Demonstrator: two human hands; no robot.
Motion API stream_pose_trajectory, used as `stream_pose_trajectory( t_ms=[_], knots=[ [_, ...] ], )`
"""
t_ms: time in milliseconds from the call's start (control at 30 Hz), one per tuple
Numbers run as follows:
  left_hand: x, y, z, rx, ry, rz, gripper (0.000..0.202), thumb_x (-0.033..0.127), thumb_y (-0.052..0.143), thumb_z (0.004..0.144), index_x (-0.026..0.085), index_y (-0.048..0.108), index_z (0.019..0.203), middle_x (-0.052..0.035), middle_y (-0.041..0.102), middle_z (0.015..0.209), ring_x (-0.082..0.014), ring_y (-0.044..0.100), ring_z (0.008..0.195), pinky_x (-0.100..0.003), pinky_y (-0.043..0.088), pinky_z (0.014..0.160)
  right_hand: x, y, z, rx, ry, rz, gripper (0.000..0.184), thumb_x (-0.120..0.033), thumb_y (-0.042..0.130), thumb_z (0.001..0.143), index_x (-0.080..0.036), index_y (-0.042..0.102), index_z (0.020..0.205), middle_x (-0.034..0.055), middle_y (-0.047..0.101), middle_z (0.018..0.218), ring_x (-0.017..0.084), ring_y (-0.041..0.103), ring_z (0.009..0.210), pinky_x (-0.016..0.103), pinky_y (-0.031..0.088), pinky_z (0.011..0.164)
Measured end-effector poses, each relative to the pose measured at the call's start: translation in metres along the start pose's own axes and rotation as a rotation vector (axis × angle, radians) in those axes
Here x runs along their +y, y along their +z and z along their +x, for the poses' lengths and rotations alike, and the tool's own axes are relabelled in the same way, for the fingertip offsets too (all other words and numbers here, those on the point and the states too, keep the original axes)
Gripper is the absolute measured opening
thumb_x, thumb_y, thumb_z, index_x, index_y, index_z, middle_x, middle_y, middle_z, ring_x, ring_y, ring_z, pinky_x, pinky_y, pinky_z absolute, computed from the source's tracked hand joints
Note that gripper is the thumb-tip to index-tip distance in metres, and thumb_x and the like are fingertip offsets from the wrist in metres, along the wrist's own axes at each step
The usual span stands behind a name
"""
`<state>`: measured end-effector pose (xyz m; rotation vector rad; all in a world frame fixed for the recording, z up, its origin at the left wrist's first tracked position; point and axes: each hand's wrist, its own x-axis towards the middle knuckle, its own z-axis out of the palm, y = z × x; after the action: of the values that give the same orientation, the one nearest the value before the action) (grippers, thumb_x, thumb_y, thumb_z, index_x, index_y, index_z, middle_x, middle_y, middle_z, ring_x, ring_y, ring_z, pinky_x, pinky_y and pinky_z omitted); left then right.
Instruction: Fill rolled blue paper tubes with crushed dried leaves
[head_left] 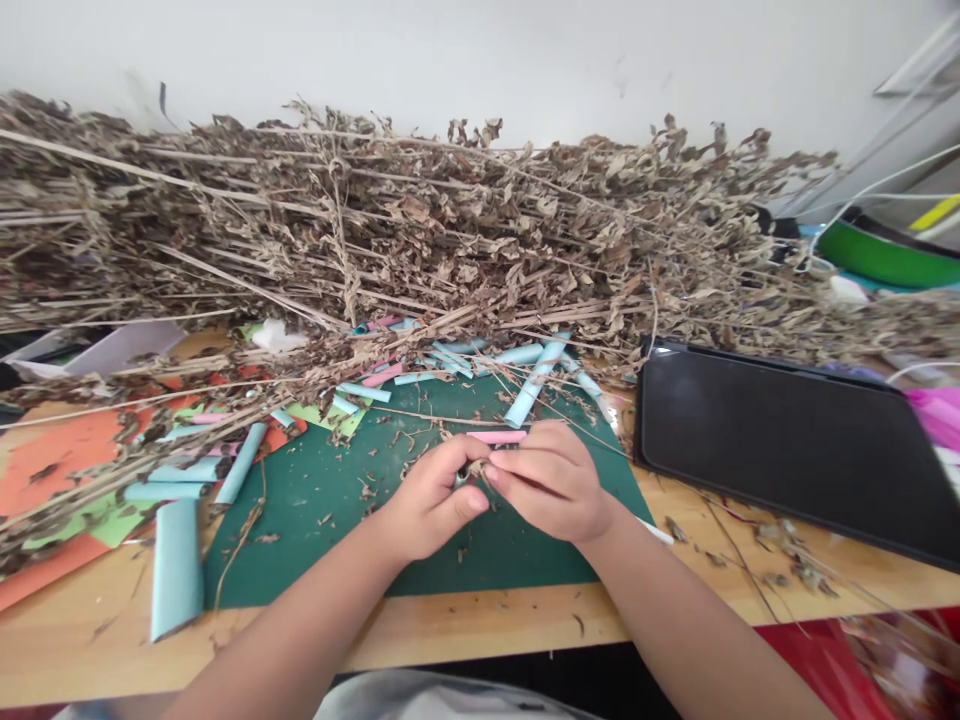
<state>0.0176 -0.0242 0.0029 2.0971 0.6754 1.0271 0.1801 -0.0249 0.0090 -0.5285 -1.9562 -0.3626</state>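
Over the green cutting mat [300,555], my two hands meet. My left hand [437,500] is curled round a small paper tube [460,479], of which only a pale bluish edge shows between thumb and fingers. At that tube's end, my right hand [553,482] pinches a crumpled bit of dried leaf [478,467]. The fingers hide most of both things. Just beyond my knuckles lies a pink paper tube [496,437]. A longer light blue paper tube [537,382] rests behind it, leaning among dry stalks.
A deep heap of dried stalks and leaves [450,230] runs along the wall. Several blue tubes [177,570] and orange paper sheets [64,445] lie at the left. A black tablet [787,440] lies at the right, on the wooden table [540,625].
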Motion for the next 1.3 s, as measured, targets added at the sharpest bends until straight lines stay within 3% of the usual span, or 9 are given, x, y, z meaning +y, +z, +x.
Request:
stream_pose_trajectory(
  t_ms=[167, 333, 500, 633, 767, 1000, 1300],
  knots=[
    [0.009, -0.002, 0.001, 0.017, 0.062, -0.044, 0.023, 0.036, 0.041, 0.083, 0.015, 0.050, 0.086, -0.0039, 0.054, 0.073, -0.0120, 0.050, 0.068, -0.022, 0.040, 0.063, 0.000, 0.001, 0.000, 0.058, -0.039, 0.036, 0.013, -0.011, 0.062, 0.067, -0.020, 0.061, 0.076, 0.0009, 0.055, 0.087, 0.014, 0.053, 0.079, 0.027, 0.049, 0.061],
    [0.008, -0.006, -0.004, 0.103, 0.080, -0.128, 0.016, 0.025, 0.038, 0.085, 0.016, 0.047, 0.076, 0.0000, 0.045, 0.062, -0.0096, 0.042, 0.058, -0.021, 0.035, 0.055, 0.003, 0.003, 0.000, 0.003, -0.001, 0.033, 0.010, -0.019, 0.057, 0.073, -0.025, 0.061, 0.081, 0.0029, 0.045, 0.104, 0.018, 0.047, 0.097, 0.035, 0.049, 0.074],
    [0.004, -0.006, -0.008, 0.134, -0.035, -0.297, 0.022, 0.030, 0.039, 0.085, 0.016, 0.048, 0.071, 0.0005, 0.044, 0.060, -0.0093, 0.042, 0.057, -0.022, 0.034, 0.054, 0.001, 0.005, -0.004, -0.073, -0.008, -0.011, 0.024, -0.024, 0.059, 0.073, -0.036, 0.058, 0.093, -0.0010, 0.036, 0.122, 0.019, 0.040, 0.108, 0.040, 0.044, 0.085],
    [0.006, -0.006, -0.007, 0.141, -0.018, -0.381, 0.022, 0.032, 0.040, 0.084, 0.018, 0.056, 0.085, -0.0017, 0.054, 0.070, -0.0096, 0.048, 0.062, -0.021, 0.038, 0.058, 0.001, 0.007, -0.007, -0.069, 0.004, -0.052, 0.039, -0.028, 0.064, 0.069, -0.042, 0.052, 0.104, -0.0041, 0.025, 0.134, 0.020, 0.034, 0.116, 0.043, 0.040, 0.090],
    [0.010, -0.008, -0.005, 0.116, 0.004, -0.391, 0.025, 0.037, 0.041, 0.084, 0.018, 0.057, 0.090, -0.0012, 0.054, 0.066, -0.0080, 0.048, 0.057, -0.019, 0.038, 0.055, 0.001, 0.005, -0.008, -0.056, 0.016, -0.072, 0.049, -0.031, 0.066, 0.067, -0.042, 0.047, 0.110, -0.0051, 0.017, 0.138, 0.020, 0.030, 0.120, 0.043, 0.038, 0.094],
    [0.022, -0.005, -0.002, 0.120, 0.107, -0.173, 0.021, 0.036, 0.053, 0.077, 0.017, 0.056, 0.086, 0.0000, 0.054, 0.058, -0.0069, 0.048, 0.051, -0.017, 0.039, 0.051, 0.000, -0.003, -0.004, -0.015, -0.033, -0.070, 0.050, -0.016, 0.064, 0.068, -0.041, 0.048, 0.108, -0.0050, 0.011, 0.141, 0.021, 0.022, 0.126, 0.045, 0.036, 0.096],
    [0.024, -0.002, -0.007, 0.135, 0.072, -0.372, 0.017, 0.027, 0.060, 0.073, 0.018, 0.054, 0.087, 0.0005, 0.054, 0.059, -0.0086, 0.050, 0.054, -0.019, 0.042, 0.052, -0.005, -0.004, 0.002, 0.039, 0.013, 0.022, 0.050, -0.007, 0.058, 0.069, -0.040, 0.050, 0.105, -0.0084, 0.013, 0.140, 0.017, 0.022, 0.126, 0.044, 0.035, 0.099]
  ],
)
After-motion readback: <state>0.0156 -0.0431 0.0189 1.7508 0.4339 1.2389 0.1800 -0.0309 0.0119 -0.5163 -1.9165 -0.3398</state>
